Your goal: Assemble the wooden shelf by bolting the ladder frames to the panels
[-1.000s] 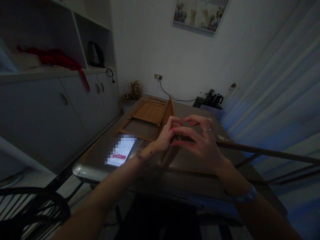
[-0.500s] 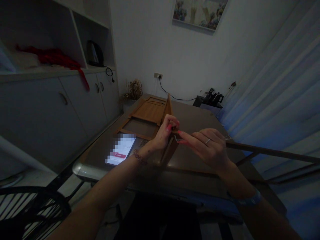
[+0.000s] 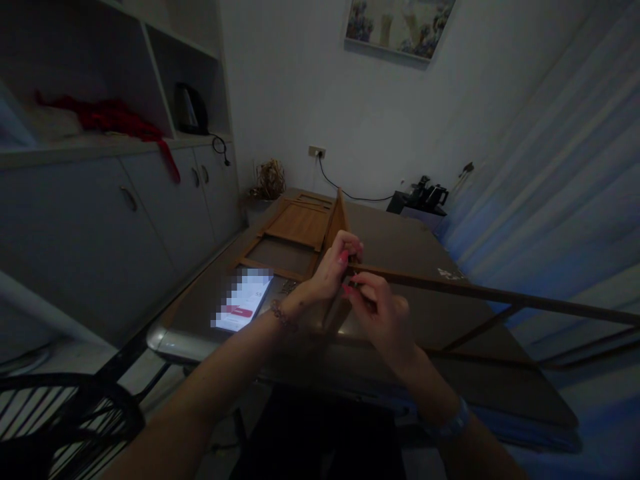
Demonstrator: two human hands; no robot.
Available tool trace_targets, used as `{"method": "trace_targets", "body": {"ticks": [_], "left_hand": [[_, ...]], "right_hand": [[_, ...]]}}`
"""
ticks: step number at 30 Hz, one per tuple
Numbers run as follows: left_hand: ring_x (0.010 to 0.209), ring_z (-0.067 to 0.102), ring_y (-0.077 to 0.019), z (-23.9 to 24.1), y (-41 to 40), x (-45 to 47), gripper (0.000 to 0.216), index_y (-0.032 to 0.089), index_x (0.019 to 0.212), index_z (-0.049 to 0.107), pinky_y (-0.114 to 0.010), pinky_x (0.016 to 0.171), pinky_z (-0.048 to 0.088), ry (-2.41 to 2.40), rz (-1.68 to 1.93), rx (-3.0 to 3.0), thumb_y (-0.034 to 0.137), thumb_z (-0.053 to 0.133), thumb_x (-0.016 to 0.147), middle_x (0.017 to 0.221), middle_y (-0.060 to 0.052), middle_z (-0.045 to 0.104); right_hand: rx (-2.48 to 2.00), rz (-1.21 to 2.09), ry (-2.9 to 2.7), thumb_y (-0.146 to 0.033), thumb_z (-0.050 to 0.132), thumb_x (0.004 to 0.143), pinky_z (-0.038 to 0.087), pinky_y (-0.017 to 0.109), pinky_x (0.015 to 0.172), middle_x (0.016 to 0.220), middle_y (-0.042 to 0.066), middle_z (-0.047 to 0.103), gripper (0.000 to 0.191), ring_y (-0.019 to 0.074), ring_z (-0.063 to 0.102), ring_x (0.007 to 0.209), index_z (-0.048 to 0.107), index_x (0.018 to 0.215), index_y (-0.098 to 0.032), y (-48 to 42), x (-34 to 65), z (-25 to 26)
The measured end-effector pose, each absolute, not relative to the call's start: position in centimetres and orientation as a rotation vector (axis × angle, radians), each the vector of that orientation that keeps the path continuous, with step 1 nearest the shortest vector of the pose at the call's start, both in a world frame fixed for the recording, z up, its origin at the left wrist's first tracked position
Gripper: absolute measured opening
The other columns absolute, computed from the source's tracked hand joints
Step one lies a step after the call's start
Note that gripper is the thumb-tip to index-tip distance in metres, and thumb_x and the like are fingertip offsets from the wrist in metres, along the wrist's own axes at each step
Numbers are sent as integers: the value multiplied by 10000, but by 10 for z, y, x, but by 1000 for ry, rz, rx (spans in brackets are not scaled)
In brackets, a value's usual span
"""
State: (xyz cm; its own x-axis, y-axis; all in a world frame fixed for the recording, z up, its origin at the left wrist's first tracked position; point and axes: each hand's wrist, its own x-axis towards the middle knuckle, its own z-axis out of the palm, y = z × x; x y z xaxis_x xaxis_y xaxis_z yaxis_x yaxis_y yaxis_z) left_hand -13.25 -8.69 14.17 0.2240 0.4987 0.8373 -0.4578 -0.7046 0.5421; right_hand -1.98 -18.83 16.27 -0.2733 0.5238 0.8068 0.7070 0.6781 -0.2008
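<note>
My left hand (image 3: pixel 333 267) is closed around the corner where an upright brown wooden panel (image 3: pixel 338 217) meets a long wooden frame (image 3: pixel 480 291). The frame reaches out past the table's right side. Just below that corner, my right hand (image 3: pixel 383 310) pinches a small metal hex key, mostly hidden by the fingers, against the underside of the joint. A flat slatted wooden section (image 3: pixel 299 225) joined to the panel lies on the table to the left. Small metal screws (image 3: pixel 289 287) lie beside my left wrist.
A lit phone (image 3: pixel 243 303) rests on the brown table (image 3: pixel 395 230) at the left, near its rounded front edge. A black chair (image 3: pixel 70 413) stands at the lower left. White cabinets (image 3: pixel 165 193) run along the left wall, and a curtain (image 3: pixel 560 180) hangs at the right.
My right hand has drawn in and down with the hex key, its fingers curling more tightly beneath the joint. More of the long frame rail shows. My left hand keeps its hold.
</note>
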Motion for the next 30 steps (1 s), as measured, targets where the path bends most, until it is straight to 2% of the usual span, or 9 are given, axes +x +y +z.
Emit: {"method": "trace_targets", "body": {"ticks": [5, 11, 15, 18, 20, 23, 28, 30], "left_hand": [[657, 449, -90, 141, -86, -132, 379, 232, 954, 413, -232, 594, 354, 39, 1619, 1739, 594, 309, 907, 779, 28, 485], [667, 428, -118, 144, -86, -131, 395, 232, 903, 426, -273, 624, 365, 68, 1664, 1749, 606, 298, 897, 758, 16, 455], [682, 456, -125, 147, -89, -135, 399, 233, 881, 430, -285, 632, 393, 108, 1653, 1795, 607, 293, 899, 762, 11, 462], [702, 469, -132, 146, -88, -135, 412, 223, 884, 449, -292, 646, 417, 179, 1653, 1819, 601, 289, 902, 776, 1, 474], [725, 483, -137, 143, -86, -134, 415, 214, 893, 460, -299, 673, 431, 195, 1656, 1824, 596, 298, 903, 795, -5, 486], [774, 500, -142, 138, -81, -133, 449, 196, 915, 479, -307, 717, 439, 183, 1676, 1841, 611, 309, 895, 848, -20, 506], [736, 477, -122, 138, -82, -136, 493, 201, 956, 474, -276, 670, 413, 149, 1676, 1809, 644, 268, 888, 837, -3, 491], [688, 449, -110, 139, -83, -137, 461, 211, 939, 459, -260, 631, 388, 129, 1640, 1782, 631, 277, 894, 799, 13, 466]], "right_hand": [[-752, -714, -2023, -260, 663, 859, 482, 214, 674, 825, 3, 680, 201, 107, 634, 727, 572, 1027, -198, -180, -8, 170], [-568, -1239, -2099, -319, 706, 818, 317, 305, 593, 734, -43, 647, 135, 126, 494, 655, 605, 863, -241, -169, 0, 196], [-459, -1380, -2114, -275, 656, 853, 296, 298, 601, 715, -65, 629, 129, 117, 452, 639, 583, 749, -258, -163, -6, 210], [-420, -1364, -2098, -202, 661, 838, 310, 284, 609, 744, -64, 643, 108, 114, 462, 651, 583, 778, -247, -159, -14, 213], [-453, -1240, -2084, -175, 628, 860, 322, 283, 620, 755, -49, 651, 87, 120, 495, 684, 592, 909, -238, -157, -19, 212], [-603, -998, -2062, -142, 541, 901, 332, 299, 659, 755, -35, 656, 233, 131, 525, 711, 553, 1119, -221, -160, -23, 212], [-948, -748, -1960, -274, 556, 915, 320, 339, 773, 792, -24, 661, 103, 161, 536, 774, 645, 964, -260, -172, -16, 215], [-967, -723, -1934, -367, 579, 907, 329, 330, 767, 810, -9, 657, 150, 170, 546, 794, 646, 969, -247, -175, -9, 214]]}}
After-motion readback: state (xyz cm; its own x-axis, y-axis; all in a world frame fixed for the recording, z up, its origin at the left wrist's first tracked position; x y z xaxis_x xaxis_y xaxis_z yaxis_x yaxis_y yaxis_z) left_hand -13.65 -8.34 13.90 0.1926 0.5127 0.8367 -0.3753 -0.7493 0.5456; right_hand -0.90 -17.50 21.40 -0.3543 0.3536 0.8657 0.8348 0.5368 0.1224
